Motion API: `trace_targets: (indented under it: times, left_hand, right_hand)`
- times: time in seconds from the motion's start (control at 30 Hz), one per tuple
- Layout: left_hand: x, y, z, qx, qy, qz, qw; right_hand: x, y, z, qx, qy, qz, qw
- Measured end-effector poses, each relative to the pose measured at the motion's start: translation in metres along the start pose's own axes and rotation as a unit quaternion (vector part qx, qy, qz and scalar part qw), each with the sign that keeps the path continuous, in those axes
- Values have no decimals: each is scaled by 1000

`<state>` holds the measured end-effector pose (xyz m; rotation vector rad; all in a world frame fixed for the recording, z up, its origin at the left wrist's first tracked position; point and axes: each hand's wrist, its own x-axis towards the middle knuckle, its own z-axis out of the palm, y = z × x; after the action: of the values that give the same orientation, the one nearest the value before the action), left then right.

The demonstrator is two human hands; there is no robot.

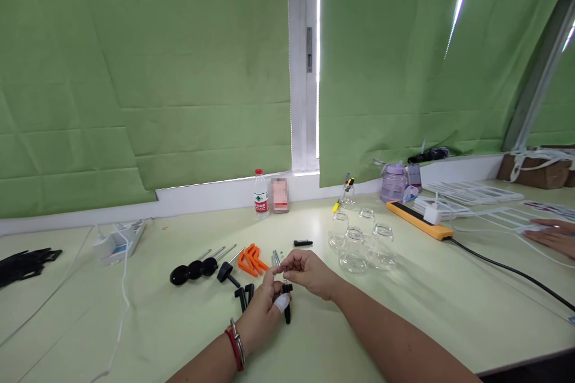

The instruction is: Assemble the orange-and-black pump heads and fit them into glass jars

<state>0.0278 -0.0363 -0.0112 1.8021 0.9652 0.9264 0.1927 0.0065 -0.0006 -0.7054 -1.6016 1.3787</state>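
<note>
My left hand [263,310] has its fingers closed around a black plastic part [288,311] with a thin shiny metal piece, perhaps a spring, rising from it. A white wrap covers the left thumb. My right hand [311,272] pinches at the upper end of that metal piece; what exactly sits between its fingertips is too small to tell. Left of my hands lie orange angled plastic pieces [253,260], black L-shaped handles [241,298], and round black caps with metal rods [194,270]. A short black ridged piece [303,243] lies just beyond my right hand.
Several glass jars [354,254] stand to the right, before an orange power strip [420,221] with a black cable. A water bottle [261,194] and purple jug [393,182] are at the back. White cords and a power strip [119,242] lie left. Another person's hand [554,236] rests far right.
</note>
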Motion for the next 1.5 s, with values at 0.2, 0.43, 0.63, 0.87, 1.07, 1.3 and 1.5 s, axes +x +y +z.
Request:
trace_targets:
  times: [0.2,0.43,0.63,0.87,1.07,1.3,1.5]
  left_hand:
    - [1,3,0,-35,7,-11,999]
    - [0,9,1,-50,8,-29,998]
    - [0,3,0,13,29,-29,999]
    - [1,-4,-1,-25,24,-22,999]
    - [0,0,-2,53,43,-22,997]
    - [-4,4,-2,225,58,54,971]
    - [-4,11,-3,312,25,41,949]
  right_hand:
    - [-3,-3,1,-103,-20,11,994]
    - [-5,-5,-2,-99,-74,48,991]
    - [-5,0,1,-120,-49,76,989]
    - [-5,0,9,-136,-37,119,983]
    - [-5,-6,13,-96,-38,149,983]
    - [2,23,16,-84,17,134,987]
    - [4,35,18,-175,4,69,982]
